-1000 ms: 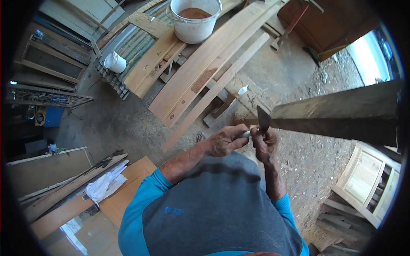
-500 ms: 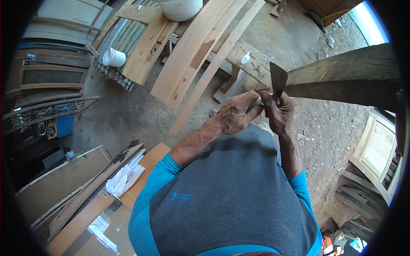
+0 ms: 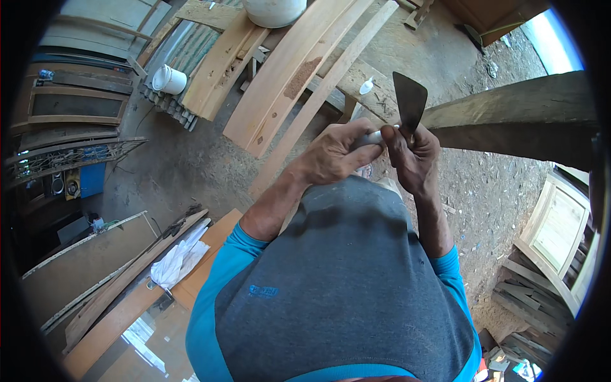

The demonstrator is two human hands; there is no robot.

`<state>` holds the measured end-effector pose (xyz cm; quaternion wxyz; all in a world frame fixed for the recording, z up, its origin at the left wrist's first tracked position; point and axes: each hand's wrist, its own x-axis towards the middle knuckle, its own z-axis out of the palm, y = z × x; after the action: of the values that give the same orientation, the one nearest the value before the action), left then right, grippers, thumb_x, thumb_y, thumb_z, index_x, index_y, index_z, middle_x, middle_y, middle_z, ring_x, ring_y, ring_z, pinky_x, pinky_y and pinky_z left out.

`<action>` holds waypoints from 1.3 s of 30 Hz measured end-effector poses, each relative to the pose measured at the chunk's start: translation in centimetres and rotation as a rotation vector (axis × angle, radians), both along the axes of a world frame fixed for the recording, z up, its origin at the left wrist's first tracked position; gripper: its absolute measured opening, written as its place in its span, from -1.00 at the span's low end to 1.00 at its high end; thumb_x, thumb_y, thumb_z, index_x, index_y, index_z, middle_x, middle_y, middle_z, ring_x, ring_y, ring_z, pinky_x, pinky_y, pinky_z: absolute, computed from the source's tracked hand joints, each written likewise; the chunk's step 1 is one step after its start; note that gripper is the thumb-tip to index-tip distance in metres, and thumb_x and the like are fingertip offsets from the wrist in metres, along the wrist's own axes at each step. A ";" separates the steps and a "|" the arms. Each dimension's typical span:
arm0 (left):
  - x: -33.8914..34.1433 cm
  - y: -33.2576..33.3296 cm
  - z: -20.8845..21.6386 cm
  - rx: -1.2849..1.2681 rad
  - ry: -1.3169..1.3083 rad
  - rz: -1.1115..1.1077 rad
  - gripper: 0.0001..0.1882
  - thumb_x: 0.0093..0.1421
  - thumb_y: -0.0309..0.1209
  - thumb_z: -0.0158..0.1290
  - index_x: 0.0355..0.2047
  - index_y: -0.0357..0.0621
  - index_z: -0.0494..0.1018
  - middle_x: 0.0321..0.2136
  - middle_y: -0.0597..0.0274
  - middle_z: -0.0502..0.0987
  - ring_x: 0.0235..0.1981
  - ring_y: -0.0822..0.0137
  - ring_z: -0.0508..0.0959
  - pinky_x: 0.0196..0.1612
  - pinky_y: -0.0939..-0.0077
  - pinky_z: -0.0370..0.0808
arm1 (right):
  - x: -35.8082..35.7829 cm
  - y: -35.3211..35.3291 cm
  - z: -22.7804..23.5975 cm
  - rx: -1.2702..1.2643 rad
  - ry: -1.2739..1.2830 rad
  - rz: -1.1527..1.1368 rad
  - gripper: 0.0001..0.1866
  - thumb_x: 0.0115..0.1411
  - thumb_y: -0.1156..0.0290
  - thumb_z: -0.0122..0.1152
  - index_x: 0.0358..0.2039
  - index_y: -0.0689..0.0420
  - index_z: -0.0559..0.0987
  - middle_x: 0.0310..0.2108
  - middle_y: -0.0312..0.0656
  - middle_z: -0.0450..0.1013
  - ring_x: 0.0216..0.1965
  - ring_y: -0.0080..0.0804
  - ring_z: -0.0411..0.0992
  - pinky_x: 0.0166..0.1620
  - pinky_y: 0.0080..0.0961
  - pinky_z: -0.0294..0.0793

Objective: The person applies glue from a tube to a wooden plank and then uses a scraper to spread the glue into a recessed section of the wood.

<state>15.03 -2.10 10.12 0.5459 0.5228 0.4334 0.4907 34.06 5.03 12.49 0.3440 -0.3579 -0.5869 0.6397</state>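
My left hand [image 3: 332, 153] is closed around a small whitish tube [image 3: 370, 138], whose narrow tip points right. Most of the tube is hidden by the fingers, so its exact kind is unclear. Close beside it, my right hand [image 3: 417, 160] grips a putty knife [image 3: 410, 100] with its dark, flared blade standing up and away from me. The tube's tip meets the right thumb and fingertips near the base of the blade. The knife's handle lies hidden inside the right hand. Both hands are raised in front of my body.
Ahead, long wooden planks [image 3: 280, 95] lie across a bench [image 3: 382, 102] bearing a small white bottle [image 3: 366, 85]. White buckets [image 3: 169, 79] stand at the far left. A thick timber beam [image 3: 509, 114] juts in from the right. A white cloth [image 3: 179, 258] rests on boards at left.
The putty knife's blade has turned to show more of its flat face and shifted slightly left. My left hand has drawn a little left, and more of the whitish tube shows.
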 end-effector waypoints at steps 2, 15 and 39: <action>0.3 0.2 0.7 0.129 0.330 0.085 -0.80 0.43 -0.44 0.21 -0.03 -0.18 0.48 -0.33 0.17 0.60 -0.30 0.29 0.64 -0.23 0.32 0.55 | -0.1 0.1 -1.0 0.004 -0.021 -0.009 -0.74 0.45 0.26 0.39 -0.24 0.21 0.65 -0.51 -0.48 0.49 -0.45 -0.78 0.38 -0.41 -0.65 0.34; -0.8 0.7 -0.2 -0.217 -0.330 -0.311 -0.77 0.47 -0.24 0.20 -0.09 -0.13 0.51 -0.39 0.47 0.46 -0.36 0.61 0.39 -0.27 0.62 0.35 | 1.4 -1.7 -0.4 0.268 -0.091 -0.097 -0.81 0.42 0.35 0.39 -0.31 0.18 0.68 -0.64 -0.45 0.40 -0.57 -0.70 0.29 -0.48 -0.56 0.23; -0.6 0.4 -0.4 -0.014 -0.056 -0.302 -0.77 0.48 -0.25 0.19 -0.09 -0.16 0.51 -0.47 0.35 0.45 -0.45 0.46 0.44 -0.34 0.50 0.38 | 1.6 -3.6 -0.6 0.106 -0.030 -0.132 -0.69 0.49 0.29 0.32 -0.42 0.13 0.58 -0.53 -0.44 0.43 -0.50 -0.73 0.30 -0.45 -0.61 0.21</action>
<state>14.43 -1.74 9.70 0.6290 0.5643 0.3380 0.4143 35.61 1.41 11.89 0.3949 -0.3865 -0.6001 0.5784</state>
